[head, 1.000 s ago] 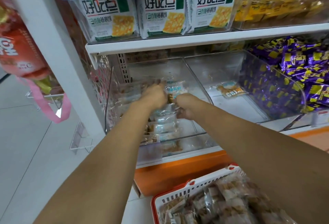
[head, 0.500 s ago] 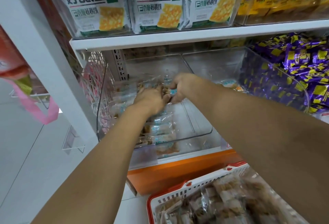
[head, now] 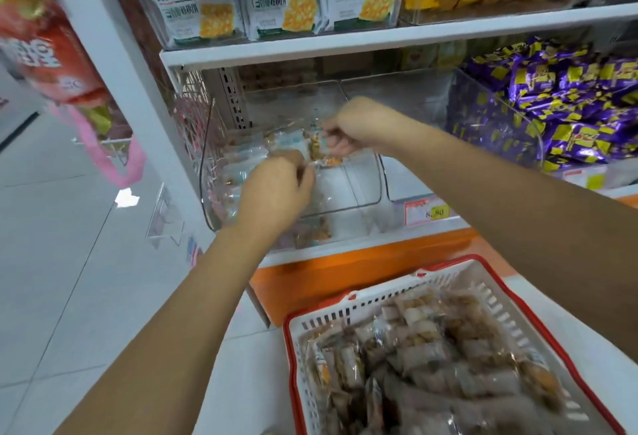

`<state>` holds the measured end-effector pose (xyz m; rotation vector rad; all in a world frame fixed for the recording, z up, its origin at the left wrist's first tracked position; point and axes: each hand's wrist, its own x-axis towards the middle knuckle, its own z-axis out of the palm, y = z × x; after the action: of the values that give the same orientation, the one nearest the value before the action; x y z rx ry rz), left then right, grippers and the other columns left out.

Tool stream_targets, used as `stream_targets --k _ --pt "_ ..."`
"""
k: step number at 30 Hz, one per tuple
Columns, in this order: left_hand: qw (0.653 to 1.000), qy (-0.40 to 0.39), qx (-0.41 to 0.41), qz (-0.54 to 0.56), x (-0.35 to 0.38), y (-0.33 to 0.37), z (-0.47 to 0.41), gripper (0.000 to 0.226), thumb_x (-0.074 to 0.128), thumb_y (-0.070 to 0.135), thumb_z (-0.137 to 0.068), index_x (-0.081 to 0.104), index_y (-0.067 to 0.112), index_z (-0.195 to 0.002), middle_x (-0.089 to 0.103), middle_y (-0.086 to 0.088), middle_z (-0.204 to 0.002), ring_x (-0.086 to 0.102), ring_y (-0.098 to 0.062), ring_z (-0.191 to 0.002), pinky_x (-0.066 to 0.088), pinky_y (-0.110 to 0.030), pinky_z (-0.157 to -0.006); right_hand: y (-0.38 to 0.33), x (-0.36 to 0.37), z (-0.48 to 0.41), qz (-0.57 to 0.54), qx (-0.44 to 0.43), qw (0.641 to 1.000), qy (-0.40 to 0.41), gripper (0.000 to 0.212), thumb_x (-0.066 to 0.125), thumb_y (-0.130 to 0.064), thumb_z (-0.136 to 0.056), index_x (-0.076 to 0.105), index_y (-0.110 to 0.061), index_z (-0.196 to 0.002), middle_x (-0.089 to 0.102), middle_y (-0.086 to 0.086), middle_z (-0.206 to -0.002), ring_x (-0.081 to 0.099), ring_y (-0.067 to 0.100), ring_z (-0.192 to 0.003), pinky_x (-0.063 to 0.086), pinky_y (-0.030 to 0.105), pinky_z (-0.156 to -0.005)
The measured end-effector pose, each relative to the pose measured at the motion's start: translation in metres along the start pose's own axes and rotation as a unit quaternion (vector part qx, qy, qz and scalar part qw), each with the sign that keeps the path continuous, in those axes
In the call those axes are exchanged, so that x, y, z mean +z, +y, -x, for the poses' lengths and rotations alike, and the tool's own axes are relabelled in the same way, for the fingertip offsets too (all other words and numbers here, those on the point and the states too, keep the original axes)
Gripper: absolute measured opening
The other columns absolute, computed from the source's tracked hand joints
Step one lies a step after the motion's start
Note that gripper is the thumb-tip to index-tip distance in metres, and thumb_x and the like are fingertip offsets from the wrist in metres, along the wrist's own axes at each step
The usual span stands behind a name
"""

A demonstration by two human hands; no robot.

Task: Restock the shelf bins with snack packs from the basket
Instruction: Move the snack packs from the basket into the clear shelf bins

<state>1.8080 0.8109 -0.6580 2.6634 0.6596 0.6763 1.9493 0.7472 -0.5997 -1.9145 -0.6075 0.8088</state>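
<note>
You stand on a pale tiled floor [head: 58, 279]; before you a white shelf unit [head: 379, 41] rises on an orange base [head: 345, 275].

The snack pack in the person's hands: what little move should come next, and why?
Probably lower it into the clear bin beside the stocked packs and let go. The left hand and right hand both seem to pinch the snack pack above bare bin floor, and the basket holds many more.
</note>
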Motion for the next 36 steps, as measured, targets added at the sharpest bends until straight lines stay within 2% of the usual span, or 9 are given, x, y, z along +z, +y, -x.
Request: stream_targets --k 3,9,12,15,21,25,29,32,36 --pt "0.998 -0.055 0.020 0.026 -0.002 0.014 0.052 0.041 0.050 0.028 -0.095 0.042 0.021 -0.056 0.046 0.002 -0.050 0.048 -0.020 -0.052 0.027 -0.030 -0.049 0.024 -0.015 0.049 0.142 -0.111 0.983 0.019 0.031 0.056 -0.016 -0.092 0.056 -0.012 -0.061 0.052 0.003 -0.055 0.047 0.011 -0.046 0.039 0.019 -0.045" --pt "0.952 -0.299 -0.054 0.018 0.041 0.003 0.124 0.038 0.051 0.031 -0.095 0.047 0.019 -0.059 0.053 -0.004 -0.065 0.052 -0.023 -0.065 0.037 -0.031 -0.059 0.137 -0.023 0.096 0.390 -0.113 0.914 0.001 0.028 0.061 -0.028 -0.090 0.060 -0.009 -0.069 0.059 0.002 -0.072 0.058 0.020 -0.071 0.043 0.027 -0.062" --pt "0.884 -0.451 -0.121 -0.017 0.059 -0.008 0.154 0.023 0.046 0.033 -0.097 0.059 0.015 -0.092 0.052 -0.003 -0.084 0.051 -0.018 -0.079 0.041 -0.027 -0.068 0.214 -0.019 0.098 0.502 -0.066 0.859 -0.070 0.034 0.070 -0.036 -0.083 0.060 -0.017 -0.110 0.062 0.002 -0.108 0.058 0.021 -0.104 0.046 0.029 -0.082" --pt "0.829 -0.534 -0.147 -0.073 0.077 -0.025 0.177 0.037 0.045 0.036 -0.096 0.059 0.007 -0.115 0.060 -0.003 -0.097 0.062 -0.020 -0.090 0.050 -0.029 -0.079 0.278 -0.018 0.093 0.547 0.029 0.819 -0.170 0.109 0.079 -0.049 -0.070 0.012 -0.020 -0.152 0.018 0.010 -0.157 0.021 0.031 -0.142 0.028 0.045 -0.112" --pt "0.826 -0.534 -0.158 -0.087 0.086 -0.014 0.191 0.025 0.040 0.022 -0.100 0.054 0.012 -0.082 0.043 0.002 -0.072 0.044 -0.008 -0.066 0.032 -0.014 -0.054 0.329 -0.018 0.094 0.549 0.092 0.810 -0.186 0.121 0.072 -0.062 -0.069 -0.014 -0.035 -0.150 -0.031 0.007 -0.153 -0.018 0.042 -0.142 0.002 0.059 -0.115" --pt "0.843 -0.515 -0.137 -0.072 0.084 -0.005 0.188 0.018 0.038 0.022 -0.102 0.052 0.014 -0.094 0.049 0.003 -0.077 0.039 -0.005 -0.060 0.028 -0.013 -0.052 0.329 -0.003 0.104 0.584 0.035 0.792 -0.175 0.108 0.070 -0.051 -0.078 -0.005 -0.028 -0.152 -0.010 0.016 -0.159 -0.003 0.044 -0.144 0.012 0.055 -0.115" --pt "0.870 -0.444 -0.212 -0.040 0.092 -0.012 0.186 0.012 0.048 0.026 -0.098 0.051 0.015 -0.095 0.053 0.006 -0.080 0.057 -0.008 -0.072 0.037 -0.012 -0.053 0.327 0.010 0.110 0.622 -0.011 0.770 -0.143 0.096 0.061 -0.005 -0.083 0.000 -0.032 -0.152 0.011 0.017 -0.157 0.019 0.045 -0.141 0.047 0.048 -0.098" --pt "0.868 -0.422 -0.263 -0.025 0.101 -0.020 0.185 0.021 0.049 0.028 -0.096 0.058 0.012 -0.107 0.059 0.002 -0.086 0.057 -0.009 -0.072 0.043 -0.015 -0.055 0.336 0.006 0.108 0.589 -0.030 0.796 -0.135 0.094 0.060 -0.006 -0.083 0.002 -0.038 -0.150 0.025 0.009 -0.153 0.044 0.035 -0.129 0.056 0.040 -0.082" --pt "0.851 -0.456 -0.257 -0.036 0.105 -0.020 0.182 0.020 0.050 0.028 -0.094 0.052 0.017 -0.077 0.049 0.003 -0.070 0.049 -0.007 -0.061 0.036 -0.015 -0.050 0.331 0.001 0.112 0.460 -0.015 0.882 -0.103 0.074 0.060 -0.024 -0.087 0.022 -0.038 -0.149 0.057 0.000 -0.124 0.061 0.011 -0.087 0.053 0.021 -0.067"
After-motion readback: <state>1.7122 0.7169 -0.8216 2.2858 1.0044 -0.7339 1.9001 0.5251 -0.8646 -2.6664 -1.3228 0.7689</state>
